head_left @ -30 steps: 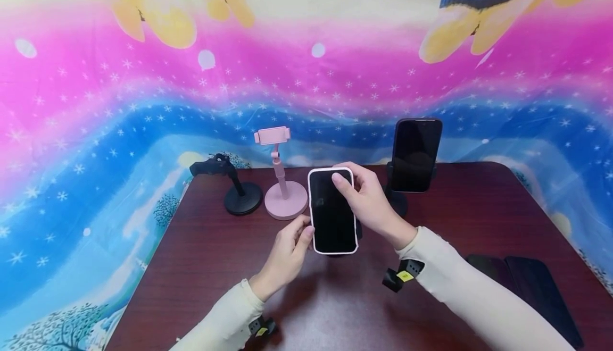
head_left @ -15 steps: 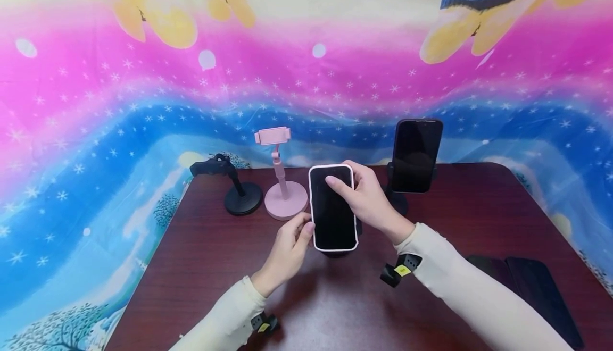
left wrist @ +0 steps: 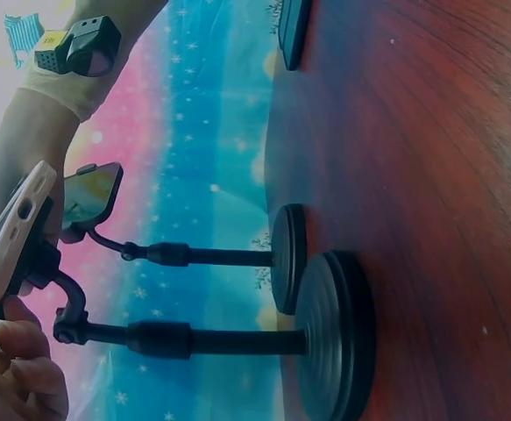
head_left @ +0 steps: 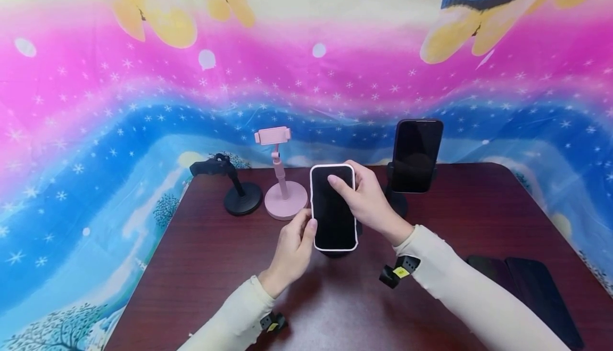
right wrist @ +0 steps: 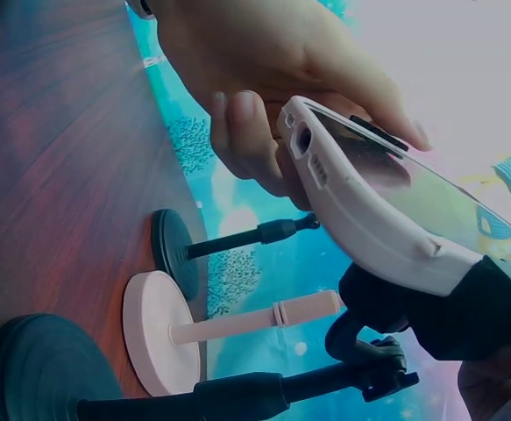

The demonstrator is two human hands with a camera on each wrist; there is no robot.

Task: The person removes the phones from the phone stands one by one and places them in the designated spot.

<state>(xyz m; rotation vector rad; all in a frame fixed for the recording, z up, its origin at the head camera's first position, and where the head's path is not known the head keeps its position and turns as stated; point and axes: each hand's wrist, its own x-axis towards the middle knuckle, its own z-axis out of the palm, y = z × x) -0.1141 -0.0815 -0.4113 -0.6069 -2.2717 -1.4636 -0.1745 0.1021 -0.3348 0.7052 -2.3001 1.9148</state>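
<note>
I judge the phone (head_left: 334,220) light, but slippery and fragile; it sits at a stand (left wrist: 242,342); left hand (head_left: 289,252) pinches its lower side; right hand (head_left: 371,199) grips its upper side; the case (right wrist: 360,232) edges hold best.

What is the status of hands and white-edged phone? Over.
Right hand gripping white-edged phone; left hand at its edge. Phone at black stand's clamp. Pink stand nearby, apparently not blocking.

Pink stand (head_left: 280,174) beside a black stand (head_left: 243,201), mounted dark phone (head_left: 415,157), flat dark devices (head_left: 543,292) — snowflake-patterned backdrop (head_left: 306,85)
</note>
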